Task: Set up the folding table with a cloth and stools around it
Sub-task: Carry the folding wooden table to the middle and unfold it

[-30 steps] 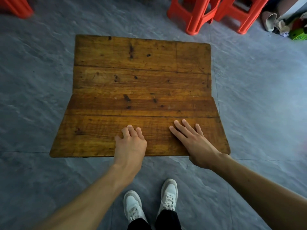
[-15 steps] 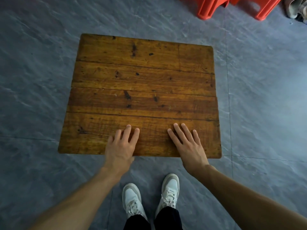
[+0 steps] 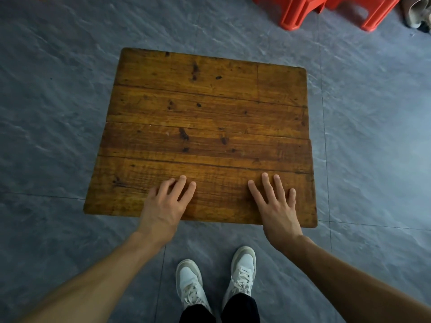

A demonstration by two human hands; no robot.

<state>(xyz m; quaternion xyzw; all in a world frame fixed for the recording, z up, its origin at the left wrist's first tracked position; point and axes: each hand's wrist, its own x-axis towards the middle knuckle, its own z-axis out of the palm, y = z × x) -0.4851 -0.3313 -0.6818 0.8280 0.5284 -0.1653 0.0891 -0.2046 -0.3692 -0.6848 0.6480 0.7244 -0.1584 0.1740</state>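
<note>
You had both hands flat on the near plank of the table (image 3: pixel 205 127), fingers straight, gripping nothing: left hand (image 3: pixel 166 203) near the middle, right hand (image 3: pixel 276 206) toward the right corner, well apart. Probably pressing the top level after unfolding. The table stood on the floor (image 3: pixel 46 113) just ahead of your shoes (image 3: pixel 241 269); planks ran left-right. Red stools (image 3: pixel 296 12) sat beyond it; no cloth visible.
</note>
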